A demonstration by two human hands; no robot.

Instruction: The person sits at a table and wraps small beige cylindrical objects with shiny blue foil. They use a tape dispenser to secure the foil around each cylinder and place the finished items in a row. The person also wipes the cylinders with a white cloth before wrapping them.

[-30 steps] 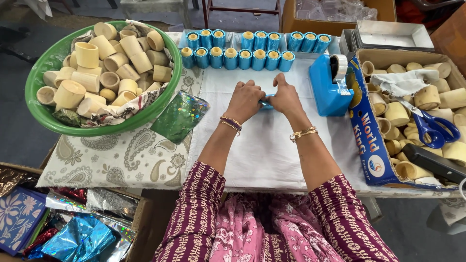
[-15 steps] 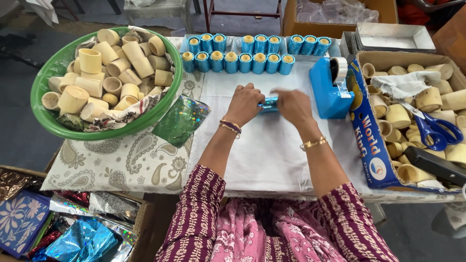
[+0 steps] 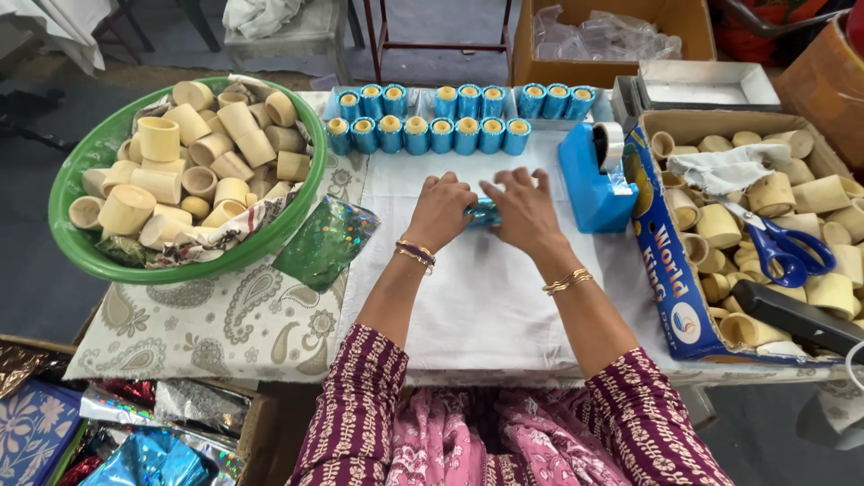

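On a white cloth [image 3: 477,297] my left hand [image 3: 439,211] and my right hand [image 3: 524,211] meet over a small tube wrapped in shiny blue foil [image 3: 483,213]. Both hands grip it, one at each end, and most of it is hidden under the fingers. Beyond the hands stand two rows of finished blue-wrapped tubes [image 3: 432,133] with tan tops. A blue tape dispenser [image 3: 594,175] sits just to the right of my right hand.
A green bowl [image 3: 90,256] of bare tan tubes sits at the left, with a green glittery bag [image 3: 326,241] beside it. A cardboard box [image 3: 670,270] at the right holds more tubes, blue scissors [image 3: 787,247] and a rag. Foil sheets [image 3: 135,450] lie below left.
The hands have shifted a little toward me and to the right on the cloth. The blue-wrapped tube, hidden a second ago, now shows between the fingers.
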